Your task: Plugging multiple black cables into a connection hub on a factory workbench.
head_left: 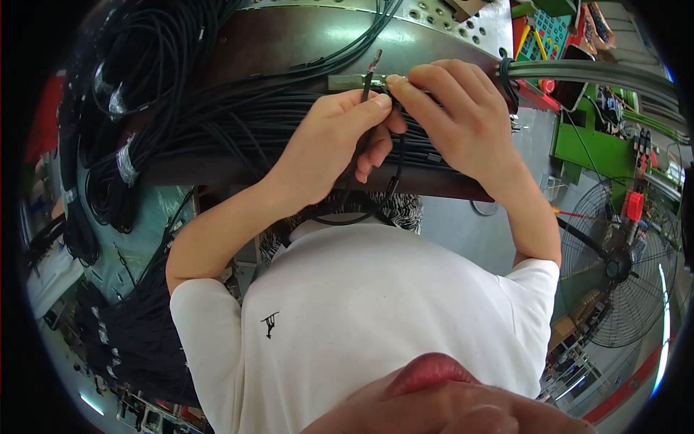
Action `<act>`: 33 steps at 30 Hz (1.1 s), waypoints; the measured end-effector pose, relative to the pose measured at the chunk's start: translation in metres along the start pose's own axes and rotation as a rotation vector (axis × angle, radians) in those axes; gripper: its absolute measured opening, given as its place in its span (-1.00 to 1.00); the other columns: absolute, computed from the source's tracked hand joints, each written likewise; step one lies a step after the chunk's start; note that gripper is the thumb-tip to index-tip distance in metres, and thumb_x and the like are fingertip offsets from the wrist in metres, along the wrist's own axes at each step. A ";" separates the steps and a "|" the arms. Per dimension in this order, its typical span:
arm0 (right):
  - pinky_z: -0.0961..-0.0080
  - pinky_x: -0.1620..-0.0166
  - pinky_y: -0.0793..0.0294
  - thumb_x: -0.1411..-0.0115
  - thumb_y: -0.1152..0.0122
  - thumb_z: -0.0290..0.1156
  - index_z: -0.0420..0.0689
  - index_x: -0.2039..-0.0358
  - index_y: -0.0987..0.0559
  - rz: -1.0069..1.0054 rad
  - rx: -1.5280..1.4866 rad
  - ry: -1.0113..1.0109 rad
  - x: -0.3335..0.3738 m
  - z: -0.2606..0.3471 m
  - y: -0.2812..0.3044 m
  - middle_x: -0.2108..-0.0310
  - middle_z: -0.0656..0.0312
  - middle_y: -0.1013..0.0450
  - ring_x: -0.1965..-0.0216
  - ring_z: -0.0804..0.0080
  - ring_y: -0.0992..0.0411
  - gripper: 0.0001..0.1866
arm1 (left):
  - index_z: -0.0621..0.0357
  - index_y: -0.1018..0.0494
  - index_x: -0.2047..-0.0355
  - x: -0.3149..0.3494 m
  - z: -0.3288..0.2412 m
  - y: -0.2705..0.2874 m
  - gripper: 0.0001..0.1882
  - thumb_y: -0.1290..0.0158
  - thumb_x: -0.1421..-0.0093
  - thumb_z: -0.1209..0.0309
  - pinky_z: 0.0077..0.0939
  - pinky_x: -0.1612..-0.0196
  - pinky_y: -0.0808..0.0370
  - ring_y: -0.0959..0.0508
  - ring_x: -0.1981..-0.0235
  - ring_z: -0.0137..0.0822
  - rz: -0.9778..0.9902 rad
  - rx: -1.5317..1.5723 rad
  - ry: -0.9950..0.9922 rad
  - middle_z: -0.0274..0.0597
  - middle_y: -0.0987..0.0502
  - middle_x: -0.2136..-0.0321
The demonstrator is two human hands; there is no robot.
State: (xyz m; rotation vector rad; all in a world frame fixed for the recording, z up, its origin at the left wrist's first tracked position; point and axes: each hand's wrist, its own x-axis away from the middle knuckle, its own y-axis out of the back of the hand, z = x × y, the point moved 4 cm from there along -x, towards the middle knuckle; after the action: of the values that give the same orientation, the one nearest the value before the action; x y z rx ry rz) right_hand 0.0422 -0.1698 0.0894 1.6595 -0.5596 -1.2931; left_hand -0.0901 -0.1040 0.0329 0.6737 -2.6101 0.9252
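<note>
At 12 o'clock in the view, the left hand (318, 137) pinches a black cable (368, 85) between thumb and forefinger, its stripped end (376, 59) pointing to 12 o'clock. The right hand (463, 108) is curled just beside, fingertips drawn together; whether they grip anything, I cannot tell. The cable should be light, springy and smooth-jacketed, its bare strands easily splayed: best held on the jacket, just below them. Behind lies a flat metal strip (345, 82); beneath, a cable bundle (253, 123) crosses the brown bench (289, 36). Cable coils (144, 43) sit at 10 o'clock, a fan (618, 264) at 3.
</note>
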 end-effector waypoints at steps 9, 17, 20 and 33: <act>0.44 0.22 -0.38 0.09 -0.21 -0.42 -0.01 0.39 -0.51 -0.084 0.165 -0.110 0.023 -0.013 -0.001 0.36 0.35 -0.44 0.31 0.39 -0.44 -0.82 | 0.24 -0.52 0.49 0.005 -0.024 -0.002 -0.80 -0.07 -0.23 0.39 -0.52 0.58 -0.26 -0.35 0.68 -0.49 -0.139 -0.998 -0.360 -0.29 -0.42 0.70; 0.43 0.07 -0.48 -0.02 -0.27 -0.62 -0.20 0.35 -0.54 -0.098 -0.381 -0.554 0.065 -0.035 -0.035 0.22 0.21 -0.60 0.15 0.25 -0.55 -0.84 | 0.35 -0.55 0.27 0.009 -0.050 0.005 -0.45 0.26 -0.45 0.11 -0.68 0.50 -0.45 -0.53 0.59 -0.47 0.077 -0.409 -0.155 -0.14 -0.58 0.55; 0.39 0.05 -0.47 -0.03 -0.25 -0.64 -0.21 0.35 -0.54 -0.063 -0.430 -0.556 0.065 -0.040 -0.044 0.22 0.21 -0.60 0.15 0.24 -0.55 -0.85 | 0.32 -0.56 0.40 -0.003 -0.023 -0.007 -0.42 0.22 -0.42 0.05 -0.71 0.60 -0.42 -0.48 0.70 -0.52 0.195 -0.478 0.096 -0.19 -0.55 0.67; 0.38 0.15 -0.49 -0.02 -0.23 -0.56 -0.13 0.28 -0.55 0.013 -0.200 -0.354 0.042 -0.047 -0.012 0.29 0.23 -0.54 0.26 0.24 -0.52 -0.80 | 0.27 -0.54 0.54 -0.023 -0.012 -0.017 -0.40 0.15 -0.39 0.00 -0.69 0.73 -0.32 -0.40 0.82 -0.52 0.266 -0.382 0.305 -0.18 -0.51 0.76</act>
State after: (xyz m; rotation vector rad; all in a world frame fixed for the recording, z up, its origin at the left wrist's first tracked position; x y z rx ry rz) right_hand 0.0975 -0.1797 0.0590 1.2691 -0.6246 -1.5920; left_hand -0.0608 -0.1002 0.0407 0.0804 -2.5247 0.5165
